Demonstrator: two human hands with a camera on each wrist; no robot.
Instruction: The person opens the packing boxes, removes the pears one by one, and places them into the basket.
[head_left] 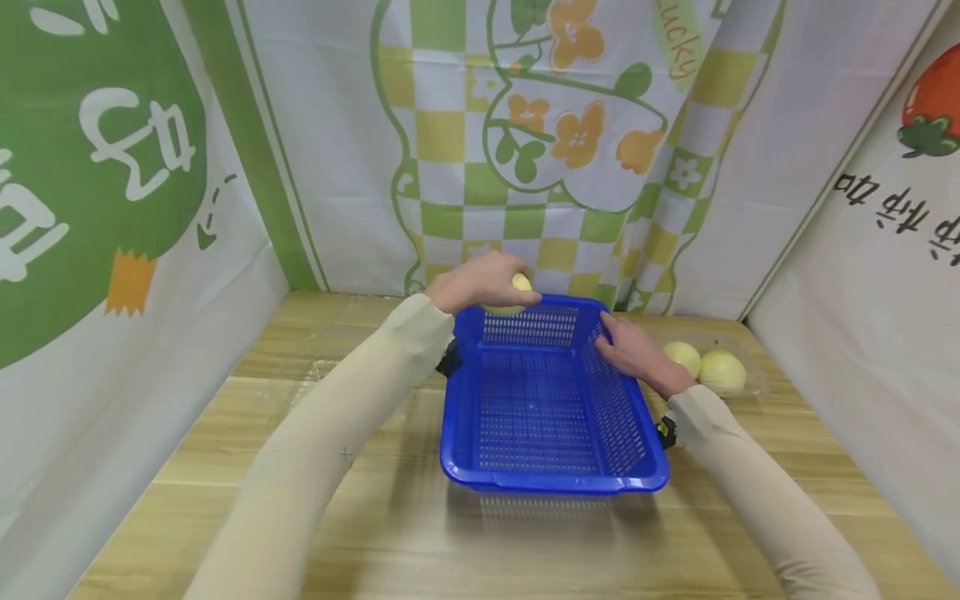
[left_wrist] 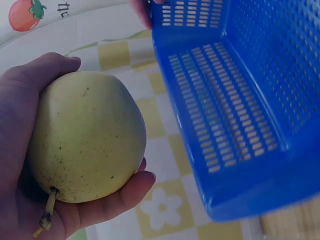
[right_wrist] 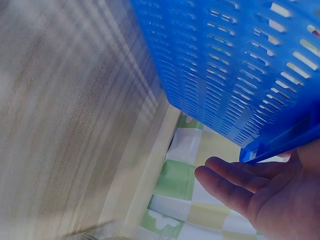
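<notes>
My left hand (head_left: pixel 487 279) grips a pale yellow-green pear (left_wrist: pixel 87 137) with a brown stem, its fingers and thumb round the sides. Both are at the far left rim of a blue plastic basket (head_left: pixel 536 482), and the left wrist view shows the pear beside the basket's wall. With my right hand (head_left: pixel 637 350) I hold the basket by the rim at its far right corner, thumb on the inner side and fingers outside. The basket is raised off the table, its slotted floor bare, and its shadow falls below the near edge.
Two more pears (head_left: pixel 722 372) sit in a clear plastic tray (head_left: pixel 759 385) at the right of the wooden table (head_left: pixel 360 533). Another clear plastic tray (head_left: pixel 315 379) lies left, partly behind my left sleeve. A printed curtain (head_left: pixel 442 175) hangs along the back.
</notes>
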